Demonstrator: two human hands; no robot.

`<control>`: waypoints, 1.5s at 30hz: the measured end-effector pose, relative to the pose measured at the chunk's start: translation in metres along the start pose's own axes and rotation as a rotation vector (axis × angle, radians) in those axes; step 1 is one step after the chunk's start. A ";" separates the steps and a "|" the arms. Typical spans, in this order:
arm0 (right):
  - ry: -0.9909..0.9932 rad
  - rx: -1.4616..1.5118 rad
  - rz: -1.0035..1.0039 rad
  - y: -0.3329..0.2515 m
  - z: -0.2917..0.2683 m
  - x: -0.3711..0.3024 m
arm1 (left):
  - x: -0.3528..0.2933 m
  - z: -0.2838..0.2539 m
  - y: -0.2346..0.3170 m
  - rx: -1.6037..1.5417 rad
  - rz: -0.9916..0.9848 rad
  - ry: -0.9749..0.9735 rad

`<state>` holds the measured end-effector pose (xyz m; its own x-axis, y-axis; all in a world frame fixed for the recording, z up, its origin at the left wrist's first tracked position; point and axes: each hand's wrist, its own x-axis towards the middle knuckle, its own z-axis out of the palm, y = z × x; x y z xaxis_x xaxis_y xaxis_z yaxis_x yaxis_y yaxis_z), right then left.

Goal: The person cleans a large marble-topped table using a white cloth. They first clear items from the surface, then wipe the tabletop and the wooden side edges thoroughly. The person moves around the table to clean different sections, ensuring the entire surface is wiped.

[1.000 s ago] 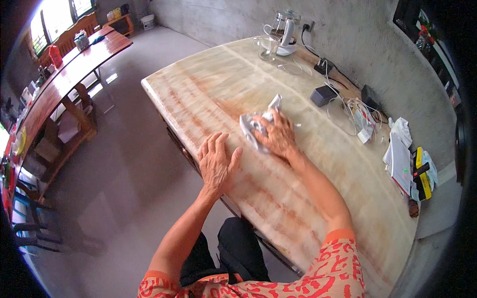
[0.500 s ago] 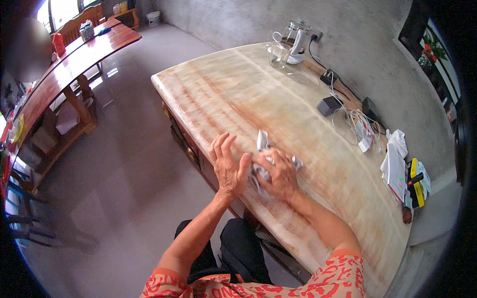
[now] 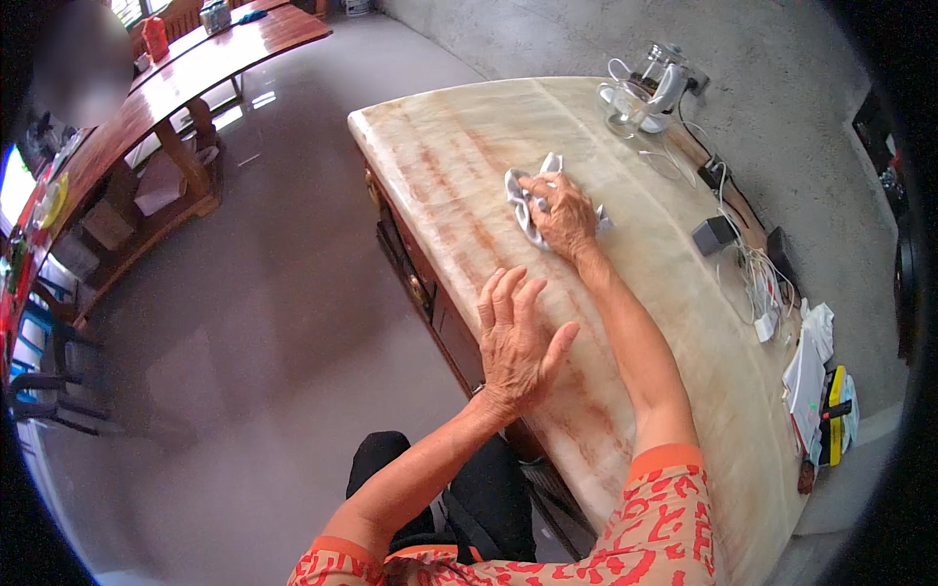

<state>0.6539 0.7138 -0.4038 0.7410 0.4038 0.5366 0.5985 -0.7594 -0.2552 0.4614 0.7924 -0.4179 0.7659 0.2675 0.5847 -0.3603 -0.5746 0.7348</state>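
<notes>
Under my right hand (image 3: 565, 215) a crumpled white-and-grey cloth (image 3: 522, 217) is pressed on the marbled stone top of a cabinet (image 3: 440, 127). Bent fingers grip the cloth, and its folds stick out on both sides of the hand. My left hand (image 3: 516, 342) is nearer to me, at the front edge of the stone top. Its fingers are spread and hold nothing. Whether its palm touches the surface I cannot tell.
Along the wall stand a glass kettle (image 3: 655, 83) and a glass pitcher (image 3: 625, 107). Tangled white cables (image 3: 762, 283), a dark box (image 3: 713, 234) and papers (image 3: 805, 391) lie at the right. Across the floor is a long wooden table (image 3: 225, 59); a person (image 3: 49, 146) is beside it.
My right hand has slid the cloth away from me across the stone top. The left hand has shifted right and nearer to me, apart from the right. The view has turned somewhat.
</notes>
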 end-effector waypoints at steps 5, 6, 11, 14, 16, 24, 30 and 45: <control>-0.026 0.028 -0.076 0.002 0.003 -0.001 | -0.001 0.006 0.002 -0.015 0.007 0.018; -0.043 0.070 -0.129 -0.007 0.002 -0.006 | -0.001 0.005 0.000 0.016 0.017 0.028; -0.133 0.167 -0.250 -0.044 -0.021 -0.049 | 0.002 0.000 -0.001 -0.011 0.041 0.088; -0.128 0.221 -0.255 -0.037 -0.030 -0.083 | 0.002 0.000 -0.001 -0.058 0.059 0.108; -0.167 0.206 -0.255 -0.051 -0.057 -0.105 | 0.004 -0.004 -0.008 -0.126 0.001 0.077; -0.276 0.187 -0.354 -0.084 -0.145 -0.206 | 0.012 -0.015 -0.011 -0.321 -0.259 -0.101; -0.328 0.259 -0.370 -0.067 -0.155 -0.205 | 0.008 -0.013 -0.011 -0.169 -0.218 -0.101; -0.116 0.084 0.030 -0.012 -0.069 -0.100 | -0.018 -0.022 -0.002 -0.620 -1.009 0.260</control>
<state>0.5519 0.6474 -0.3989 0.7862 0.4415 0.4323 0.5954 -0.7284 -0.3389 0.4367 0.8054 -0.4228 0.7456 0.5695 -0.3461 0.0885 0.4302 0.8984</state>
